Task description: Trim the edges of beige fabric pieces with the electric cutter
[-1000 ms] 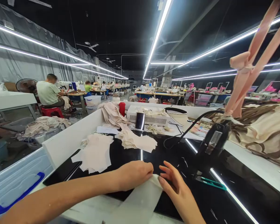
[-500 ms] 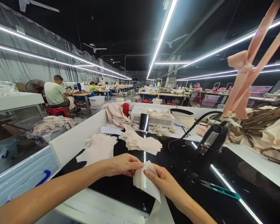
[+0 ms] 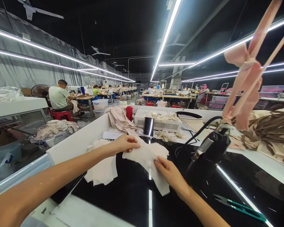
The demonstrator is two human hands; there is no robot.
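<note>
A cream fabric piece (image 3: 144,157) is stretched between my two hands above the glossy black tabletop. My left hand (image 3: 126,143) pinches its upper left part between thumb and fingers. Lower down on the right side, my right hand (image 3: 167,170) grips the cloth, and a free end hangs below the fingers. Just behind lies a stack of cut cream pieces (image 3: 161,147), partly covered by the held cloth. Another stack of pale pieces (image 3: 101,171) rests under my left forearm. Thread snips with teal handles (image 3: 246,210) lie to the right of my right hand.
A black handheld tool (image 3: 214,145) hangs from pink straps (image 3: 247,72) at right, its cable running left. Behind the stacks stand a dark cylinder (image 3: 148,126), a white vented box (image 3: 157,123) and a red cone (image 3: 129,113). A seated co-worker (image 3: 59,97) is far left.
Both hands have moved up and away from me, towards the stack. The cloth, bunched close between the fingers before, is now spread out as the hands have moved apart.
</note>
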